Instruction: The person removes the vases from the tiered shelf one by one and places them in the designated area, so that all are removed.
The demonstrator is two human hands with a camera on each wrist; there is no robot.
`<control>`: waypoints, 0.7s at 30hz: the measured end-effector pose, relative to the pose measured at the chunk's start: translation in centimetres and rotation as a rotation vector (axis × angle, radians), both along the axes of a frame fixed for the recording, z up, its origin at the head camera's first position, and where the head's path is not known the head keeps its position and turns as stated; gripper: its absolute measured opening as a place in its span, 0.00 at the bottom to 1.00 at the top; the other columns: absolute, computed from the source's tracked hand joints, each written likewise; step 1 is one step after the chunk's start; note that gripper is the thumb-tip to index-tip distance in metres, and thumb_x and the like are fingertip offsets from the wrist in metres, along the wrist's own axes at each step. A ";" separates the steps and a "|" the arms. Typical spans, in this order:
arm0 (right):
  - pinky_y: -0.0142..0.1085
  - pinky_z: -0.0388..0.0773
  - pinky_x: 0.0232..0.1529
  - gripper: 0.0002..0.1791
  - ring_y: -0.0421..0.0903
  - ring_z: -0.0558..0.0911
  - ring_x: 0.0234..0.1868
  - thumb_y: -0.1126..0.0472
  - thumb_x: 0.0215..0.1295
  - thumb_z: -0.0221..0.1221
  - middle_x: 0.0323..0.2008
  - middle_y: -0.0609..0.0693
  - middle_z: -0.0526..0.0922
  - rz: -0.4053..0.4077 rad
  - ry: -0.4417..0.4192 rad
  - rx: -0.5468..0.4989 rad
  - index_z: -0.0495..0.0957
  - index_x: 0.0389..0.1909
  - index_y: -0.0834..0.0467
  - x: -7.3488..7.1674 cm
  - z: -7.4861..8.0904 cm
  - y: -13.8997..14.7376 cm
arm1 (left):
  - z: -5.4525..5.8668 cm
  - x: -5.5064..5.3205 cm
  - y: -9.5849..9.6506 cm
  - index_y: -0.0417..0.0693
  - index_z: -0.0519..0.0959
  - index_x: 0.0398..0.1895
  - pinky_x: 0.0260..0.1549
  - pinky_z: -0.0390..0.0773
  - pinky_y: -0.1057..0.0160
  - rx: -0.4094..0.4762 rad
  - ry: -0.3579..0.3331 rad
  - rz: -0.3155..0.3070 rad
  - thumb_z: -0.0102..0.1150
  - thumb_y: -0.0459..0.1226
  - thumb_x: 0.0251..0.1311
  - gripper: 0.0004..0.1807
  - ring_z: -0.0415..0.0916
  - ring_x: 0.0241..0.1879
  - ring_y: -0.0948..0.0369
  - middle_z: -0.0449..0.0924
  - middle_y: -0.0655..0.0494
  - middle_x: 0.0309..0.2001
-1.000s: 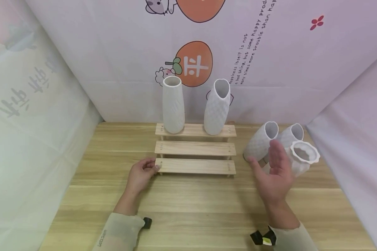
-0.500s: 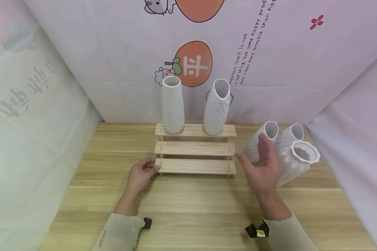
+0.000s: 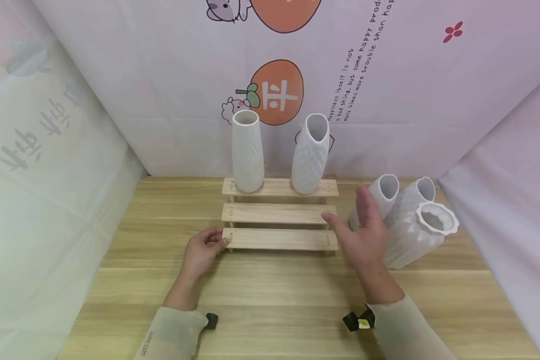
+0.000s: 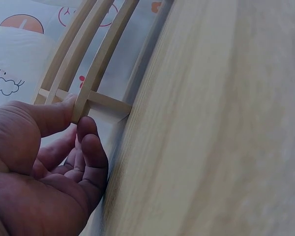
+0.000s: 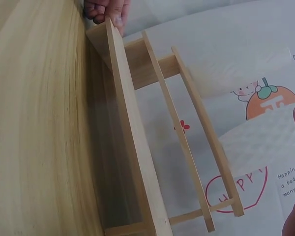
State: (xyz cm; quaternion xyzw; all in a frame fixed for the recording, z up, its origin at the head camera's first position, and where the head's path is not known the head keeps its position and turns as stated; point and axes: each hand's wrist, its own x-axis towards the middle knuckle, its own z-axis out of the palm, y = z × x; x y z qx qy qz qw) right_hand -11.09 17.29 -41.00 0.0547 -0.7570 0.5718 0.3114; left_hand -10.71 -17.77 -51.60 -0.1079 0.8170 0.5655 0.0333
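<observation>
the left hand (image 3: 201, 254) pinches the left end of the lowest board of a wooden stand (image 3: 280, 239); its thumb lies on the board's upper face and the fingertips are bent under it. the right hand (image 3: 367, 240) has its fingers straight and its thumb spread widely to the side, and it holds nothing. it is in the air near the right end of the stand; whether the thumb touches the boards i cannot tell.

the stand has three boards, rising like steps to the back, and it is placed on the wooden table (image 3: 270, 305). on its highest board stand two tall white vases, upright and apart: a round-mouthed vase (image 3: 248, 155) at left and a quilted vase (image 3: 309, 162) at right. beyond the right hand, three more white vases (image 3: 414, 242) stand close together on the table, and the front one has a wavy rim. a printed cloth (image 3: 180, 85) hangs behind.
</observation>
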 end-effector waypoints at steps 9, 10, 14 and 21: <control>0.41 0.64 0.74 0.48 0.51 0.68 0.75 0.73 0.50 0.78 0.72 0.64 0.69 0.051 -0.057 0.019 0.65 0.72 0.71 -0.6 1.1 -1.2 | -0.1 -0.2 -0.1 0.43 0.82 0.60 0.40 0.83 0.67 -0.004 0.001 0.003 0.72 0.40 0.65 0.22 0.84 0.45 0.55 0.84 0.47 0.49; 0.41 0.64 0.74 0.48 0.52 0.67 0.75 0.73 0.50 0.78 0.72 0.64 0.69 0.054 -0.051 0.022 0.66 0.72 0.71 -0.7 1.1 -1.3 | -0.1 -0.1 -0.1 0.43 0.82 0.60 0.40 0.83 0.67 -0.003 0.004 0.003 0.72 0.40 0.65 0.23 0.84 0.45 0.55 0.84 0.47 0.49; 0.41 0.65 0.74 0.47 0.54 0.68 0.75 0.74 0.49 0.78 0.71 0.66 0.70 0.053 -0.031 0.029 0.66 0.71 0.72 -1.3 1.4 -1.7 | -0.2 -0.1 -0.2 0.43 0.82 0.60 0.40 0.83 0.68 -0.002 0.009 0.000 0.72 0.41 0.65 0.23 0.84 0.45 0.55 0.84 0.47 0.49; 0.44 0.67 0.73 0.48 0.58 0.70 0.73 0.75 0.47 0.79 0.69 0.68 0.71 0.053 -0.009 0.036 0.66 0.70 0.75 -2.6 1.5 -2.5 | -0.3 0.0 -0.2 0.44 0.82 0.59 0.40 0.84 0.67 0.003 0.008 0.001 0.72 0.41 0.64 0.22 0.84 0.46 0.55 0.84 0.48 0.49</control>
